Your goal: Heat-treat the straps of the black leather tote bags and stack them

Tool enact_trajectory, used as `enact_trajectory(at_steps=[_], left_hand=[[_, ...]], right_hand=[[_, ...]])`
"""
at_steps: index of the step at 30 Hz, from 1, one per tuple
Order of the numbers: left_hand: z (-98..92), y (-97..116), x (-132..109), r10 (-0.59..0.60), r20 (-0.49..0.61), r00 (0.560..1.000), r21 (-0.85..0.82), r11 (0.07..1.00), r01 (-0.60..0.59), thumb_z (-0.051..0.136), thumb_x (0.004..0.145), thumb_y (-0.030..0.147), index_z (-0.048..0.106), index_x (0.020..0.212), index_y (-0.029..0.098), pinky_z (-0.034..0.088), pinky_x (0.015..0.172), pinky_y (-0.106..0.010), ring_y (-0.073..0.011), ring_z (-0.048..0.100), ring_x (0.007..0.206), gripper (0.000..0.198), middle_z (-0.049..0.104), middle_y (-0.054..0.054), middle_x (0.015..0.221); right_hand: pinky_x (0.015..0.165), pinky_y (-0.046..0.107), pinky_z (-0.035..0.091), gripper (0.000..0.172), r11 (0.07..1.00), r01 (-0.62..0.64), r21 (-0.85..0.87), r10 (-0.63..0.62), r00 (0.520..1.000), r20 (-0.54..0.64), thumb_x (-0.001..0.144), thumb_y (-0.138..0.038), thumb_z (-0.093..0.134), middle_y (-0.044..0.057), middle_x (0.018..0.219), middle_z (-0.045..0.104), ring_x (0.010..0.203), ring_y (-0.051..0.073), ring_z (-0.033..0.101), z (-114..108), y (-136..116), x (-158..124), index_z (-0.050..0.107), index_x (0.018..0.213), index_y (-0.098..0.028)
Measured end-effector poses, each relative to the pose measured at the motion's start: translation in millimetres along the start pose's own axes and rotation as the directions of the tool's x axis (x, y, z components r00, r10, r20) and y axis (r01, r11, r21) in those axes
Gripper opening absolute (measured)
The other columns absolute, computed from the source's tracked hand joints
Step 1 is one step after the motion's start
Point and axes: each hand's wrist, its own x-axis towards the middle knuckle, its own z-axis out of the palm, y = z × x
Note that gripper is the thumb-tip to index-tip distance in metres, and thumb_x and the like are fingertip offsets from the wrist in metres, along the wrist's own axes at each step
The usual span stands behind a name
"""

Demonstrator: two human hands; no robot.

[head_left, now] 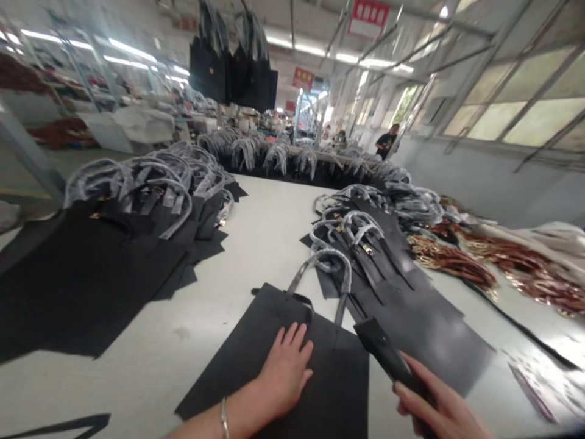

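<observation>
A black bag panel (338, 372) lies flat on the white table in front of me. Its handle (338, 255), wrapped in clear plastic, curves away from the top edge. My left hand (286, 369) rests on the panel with fingers stretched out, just below a small black strap (304, 300). At the panel's right side, my right hand (432, 396) grips a black hand tool with a wide, flat head (377, 341). The head is held by the panel's upper right corner; whether it touches the panel I cannot tell. The tool's exact kind is unclear.
Black bag panels with wrapped handles lie stacked at left (114, 274) and right (411, 311). Brown straps with gold metal parts (452, 262) are heaped far right. More panels line the table's far end, and finished-looking bags (233, 70) hang above. A person (386, 143) stands in the background.
</observation>
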Motion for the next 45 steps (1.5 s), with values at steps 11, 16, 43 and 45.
enact_trajectory(at_steps=[11,16,43,45], left_hand=[[5.8,-2.9,-19.0,0.088,-0.117,0.989,0.071,0.994,-0.08,0.045,0.093,0.034,0.051,0.131,0.022,0.024,0.112,-0.055,-0.0317,0.033,0.137,0.04,0.046,-0.016,0.14],[7.3,-1.8,-17.8,0.114,-0.097,0.989,0.105,0.989,-0.104,0.042,0.094,0.033,0.049,0.132,0.02,0.022,0.112,-0.056,-0.0324,0.033,0.136,0.04,0.046,-0.017,0.14],[6.7,24.2,-24.4,-0.015,-0.18,0.984,0.012,1.0,0.018,0.05,0.091,0.032,0.055,0.117,0.019,0.028,0.104,-0.052,-0.0248,0.05,0.107,0.03,0.059,-0.009,0.11],[6.1,23.8,-24.2,-0.02,-0.182,0.983,0.006,1.0,0.021,0.049,0.092,0.033,0.055,0.116,0.02,0.028,0.104,-0.051,-0.0239,0.05,0.106,0.028,0.059,-0.008,0.108]], right_hand=[[0.048,0.02,0.047,0.051,0.987,-0.145,0.069,0.106,0.91,0.402,0.086,-0.041,0.058,-0.003,0.075,0.058,0.056,0.012,0.061,18.7,-9.7,9.7,0.051,0.132,-0.02],[0.046,0.02,0.046,0.046,0.97,-0.223,0.102,0.157,0.885,0.439,0.085,-0.044,0.057,-0.003,0.074,0.056,0.053,0.011,0.059,26.6,-19.4,18.3,0.055,0.123,-0.018],[0.045,0.018,0.042,0.051,0.983,-0.148,0.113,0.064,0.838,0.542,0.078,-0.046,0.067,-0.004,0.069,0.058,0.049,0.009,0.057,56.1,-59.2,73.0,0.054,0.118,-0.017],[0.044,0.018,0.042,0.05,0.98,-0.173,0.095,0.091,0.822,0.561,0.079,-0.047,0.067,-0.004,0.069,0.058,0.049,0.009,0.057,49.4,-53.5,70.5,0.055,0.118,-0.017]])
